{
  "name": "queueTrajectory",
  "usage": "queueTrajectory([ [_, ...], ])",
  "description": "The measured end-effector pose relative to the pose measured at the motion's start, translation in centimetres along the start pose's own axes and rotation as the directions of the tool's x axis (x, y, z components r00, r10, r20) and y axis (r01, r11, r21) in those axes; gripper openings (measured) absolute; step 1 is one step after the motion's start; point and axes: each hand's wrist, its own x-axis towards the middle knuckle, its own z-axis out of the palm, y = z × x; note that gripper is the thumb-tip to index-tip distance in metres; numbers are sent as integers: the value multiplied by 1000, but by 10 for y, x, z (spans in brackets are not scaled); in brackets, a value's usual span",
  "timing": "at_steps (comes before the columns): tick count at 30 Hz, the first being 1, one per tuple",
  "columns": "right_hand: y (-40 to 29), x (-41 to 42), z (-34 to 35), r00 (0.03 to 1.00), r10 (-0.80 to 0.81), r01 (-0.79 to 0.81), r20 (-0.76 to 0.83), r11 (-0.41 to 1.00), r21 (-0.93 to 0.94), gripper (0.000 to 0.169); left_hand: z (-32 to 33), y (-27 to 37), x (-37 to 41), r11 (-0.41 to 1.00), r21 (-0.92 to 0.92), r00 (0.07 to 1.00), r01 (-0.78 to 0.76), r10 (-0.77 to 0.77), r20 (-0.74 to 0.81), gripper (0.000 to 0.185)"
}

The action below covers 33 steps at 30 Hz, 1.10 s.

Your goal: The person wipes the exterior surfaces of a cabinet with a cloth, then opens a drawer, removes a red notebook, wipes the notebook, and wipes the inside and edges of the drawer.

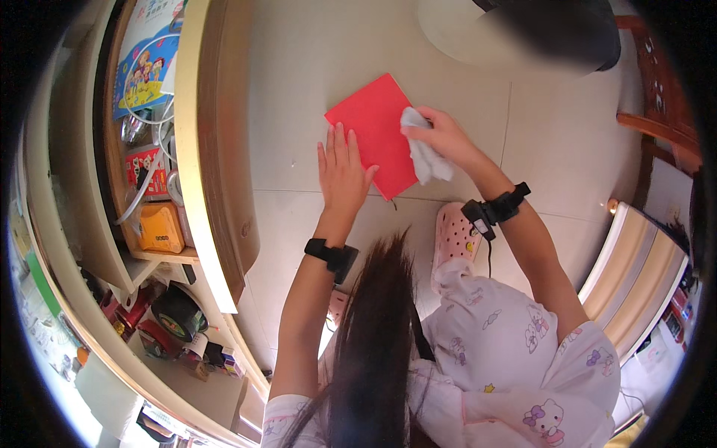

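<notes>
A red hardcover notebook lies shut on the tiled floor, turned at a slant, with a thin dark ribbon tip showing at its near corner. My left hand rests on its left side, palm down with the fingers spread. In my right hand is a bunched white cloth, held at the notebook's right edge. Part of the cloth hangs down past that edge towards the floor.
An open drawer on the left holds a picture book, cables and an orange box. Below it is a cluttered shelf. My pink clog stands near the notebook. A wooden chair and a striped cabinet are at right.
</notes>
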Motion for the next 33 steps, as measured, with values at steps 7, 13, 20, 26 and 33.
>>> queueTrajectory([
  [7,11,38,56,863,-467,469,191,600,-648,33,9,-9,3,997,-63,996,34,-29,81,87],
  [13,-14,52,60,851,-489,388,193,335,-859,32,16,-10,4,997,-73,999,17,-14,43,86],
  [20,-13,53,61,887,-394,369,243,286,-884,28,16,-14,2,992,-124,1000,-8,12,26,82],
  [26,-19,52,57,875,-429,349,223,241,-906,26,22,-18,0,989,-148,1000,-20,18,-18,73],
  [33,-19,56,60,863,-443,365,245,209,-907,27,20,-17,3,992,-124,999,-32,30,-20,72],
])
